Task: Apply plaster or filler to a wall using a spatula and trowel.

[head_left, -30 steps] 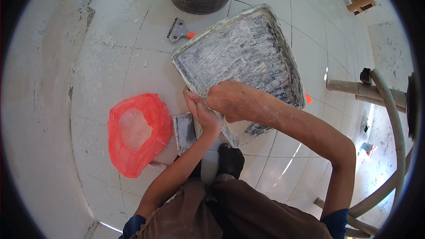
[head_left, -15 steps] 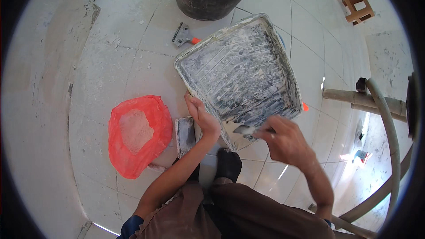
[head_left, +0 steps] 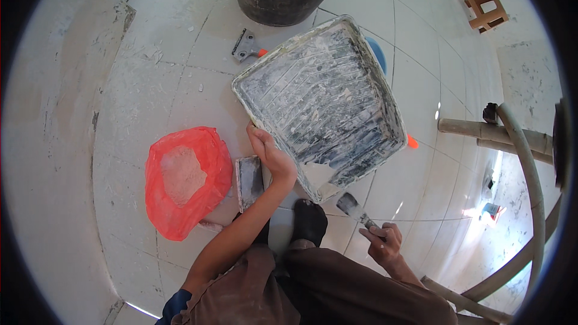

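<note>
A dark ribbed paint tray (head_left: 325, 78), crusted with whitish plaster, is tilted above the tiles in front of me. My left hand (head_left: 274, 157) grips its near left edge, with the fingers partly hidden along the rim. A patch of pale wet paste (head_left: 317, 174) lies in the tray's near corner. My right hand (head_left: 385, 245) is closed on the handle of a putty knife (head_left: 354, 207). The knife's smeared blade points up and left, apart from the tray's near corner.
Left of the tray sits a red plastic bag (head_left: 220, 156) of pale powder, beside a flat rectangular trowel (head_left: 249, 182). A wide scraper (head_left: 244, 47) and a black bucket (head_left: 280, 0) are farther off. Poles (head_left: 500, 132) stand at right, below a brown block (head_left: 483, 11).
My right hand has pulled the putty knife out of the tray's near corner, down toward my right knee. The tray has shifted slightly left, showing more of a blue thing behind it.
</note>
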Action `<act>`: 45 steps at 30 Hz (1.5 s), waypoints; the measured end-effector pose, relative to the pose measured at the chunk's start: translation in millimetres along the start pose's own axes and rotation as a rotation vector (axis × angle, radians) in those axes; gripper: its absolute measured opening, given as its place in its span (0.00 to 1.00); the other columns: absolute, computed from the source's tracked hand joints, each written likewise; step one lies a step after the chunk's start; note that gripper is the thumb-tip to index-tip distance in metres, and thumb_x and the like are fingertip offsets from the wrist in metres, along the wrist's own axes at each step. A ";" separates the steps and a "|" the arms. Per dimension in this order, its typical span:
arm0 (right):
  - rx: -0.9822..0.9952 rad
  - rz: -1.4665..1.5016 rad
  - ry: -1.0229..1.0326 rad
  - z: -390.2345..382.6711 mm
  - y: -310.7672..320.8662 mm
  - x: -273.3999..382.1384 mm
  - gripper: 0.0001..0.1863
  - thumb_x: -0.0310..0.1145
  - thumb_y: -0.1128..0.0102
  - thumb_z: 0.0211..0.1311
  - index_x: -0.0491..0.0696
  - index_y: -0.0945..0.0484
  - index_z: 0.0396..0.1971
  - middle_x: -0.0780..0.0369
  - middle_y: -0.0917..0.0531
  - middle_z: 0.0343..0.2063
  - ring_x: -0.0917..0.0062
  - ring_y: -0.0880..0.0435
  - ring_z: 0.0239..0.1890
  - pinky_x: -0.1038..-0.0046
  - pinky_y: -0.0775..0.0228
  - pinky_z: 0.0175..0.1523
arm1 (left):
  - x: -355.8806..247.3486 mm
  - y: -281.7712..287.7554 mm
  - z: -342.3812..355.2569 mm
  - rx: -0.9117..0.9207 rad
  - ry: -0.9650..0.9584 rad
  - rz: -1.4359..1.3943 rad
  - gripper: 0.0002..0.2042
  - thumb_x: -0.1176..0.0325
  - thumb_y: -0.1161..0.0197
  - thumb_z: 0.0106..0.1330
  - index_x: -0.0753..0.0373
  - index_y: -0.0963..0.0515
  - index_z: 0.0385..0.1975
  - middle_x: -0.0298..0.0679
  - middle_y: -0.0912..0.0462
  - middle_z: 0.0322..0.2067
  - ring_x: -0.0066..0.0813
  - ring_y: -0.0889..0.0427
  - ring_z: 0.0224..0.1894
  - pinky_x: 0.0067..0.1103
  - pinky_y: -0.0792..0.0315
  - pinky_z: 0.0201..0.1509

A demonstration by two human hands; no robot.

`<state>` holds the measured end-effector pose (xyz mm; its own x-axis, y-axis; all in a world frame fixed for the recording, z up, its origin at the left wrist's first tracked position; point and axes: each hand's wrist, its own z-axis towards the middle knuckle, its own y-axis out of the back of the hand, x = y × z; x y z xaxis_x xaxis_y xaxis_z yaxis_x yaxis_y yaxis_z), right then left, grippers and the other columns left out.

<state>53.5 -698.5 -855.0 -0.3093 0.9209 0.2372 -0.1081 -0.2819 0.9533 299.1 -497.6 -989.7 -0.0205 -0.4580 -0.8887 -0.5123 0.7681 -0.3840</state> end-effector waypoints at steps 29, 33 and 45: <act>0.349 0.228 -0.614 170.3 51.3 -34.2 0.05 0.29 0.29 0.58 0.44 0.12 0.30 0.58 0.20 0.22 0.70 0.19 0.25 0.69 0.25 0.35 | -6.3 2.1 -2.6 0.010 -0.025 0.030 0.20 0.58 0.61 0.83 0.68 0.35 0.60 0.44 0.30 0.54 0.31 0.32 0.57 0.26 0.41 0.67; 0.424 0.261 -0.653 200.6 40.2 -61.9 0.07 0.30 0.29 0.56 0.41 0.12 0.28 0.56 0.16 0.24 0.69 0.15 0.29 0.69 0.24 0.37 | -3.7 0.9 -1.8 0.024 -0.004 0.027 0.23 0.56 0.63 0.83 0.70 0.37 0.65 0.45 0.29 0.55 0.31 0.32 0.59 0.26 0.44 0.69; 0.647 0.443 -0.663 201.0 7.1 -74.7 0.10 0.31 0.29 0.55 0.39 0.12 0.31 0.52 0.13 0.28 0.68 0.13 0.32 0.68 0.23 0.44 | -8.2 3.1 -0.3 0.067 -0.027 0.075 0.22 0.57 0.63 0.84 0.70 0.37 0.64 0.44 0.29 0.53 0.30 0.33 0.57 0.25 0.44 0.68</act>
<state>265.8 -715.1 -828.4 0.4081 0.7882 0.4607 0.4793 -0.6145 0.6267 297.5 -491.6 -983.6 -0.0331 -0.3866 -0.9216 -0.4513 0.8286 -0.3314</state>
